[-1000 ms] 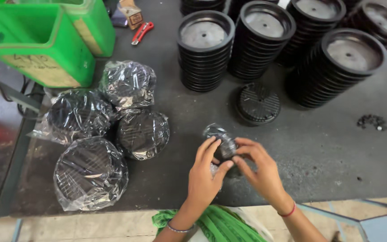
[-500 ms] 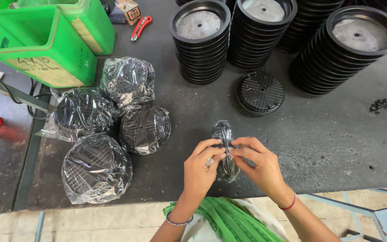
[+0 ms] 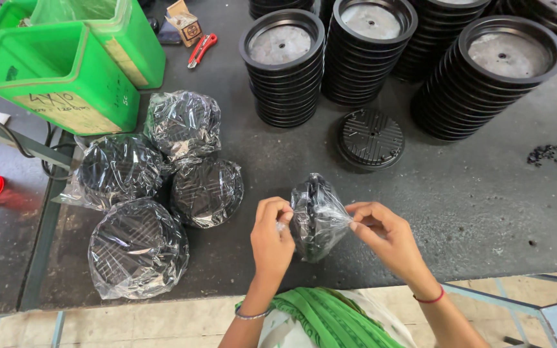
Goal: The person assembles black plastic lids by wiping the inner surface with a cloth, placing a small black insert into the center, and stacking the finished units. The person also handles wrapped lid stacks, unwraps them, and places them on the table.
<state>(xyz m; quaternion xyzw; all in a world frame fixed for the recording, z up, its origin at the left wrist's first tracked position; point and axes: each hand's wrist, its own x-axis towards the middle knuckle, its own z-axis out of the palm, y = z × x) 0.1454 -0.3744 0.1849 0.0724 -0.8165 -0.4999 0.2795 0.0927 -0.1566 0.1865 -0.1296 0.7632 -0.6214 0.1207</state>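
Bagged black discs (image 3: 317,216), a small stack wrapped in clear plastic film, stand on edge between both hands just above the near part of the dark table (image 3: 459,212). Left hand (image 3: 272,238): fingers curled shut, pinching the film at the bundle's left side, thumb and forefinger pressed together on the plastic. Right hand (image 3: 385,235): thumb and forefinger closed on a pulled-out corner of the film at the bundle's right side, remaining fingers loosely bent. Four wrapped bundles (image 3: 162,187) of the same kind lie clustered to the left, touching one another. One loose ribbed black disc (image 3: 371,137) lies flat beyond the held bundle. Tall stacks of black discs (image 3: 285,64) stand along the far side. Two green bins (image 3: 66,71) sit at far left, with a red-handled cutter (image 3: 201,49) just beside them. Small black parts (image 3: 551,155) lie scattered at right.
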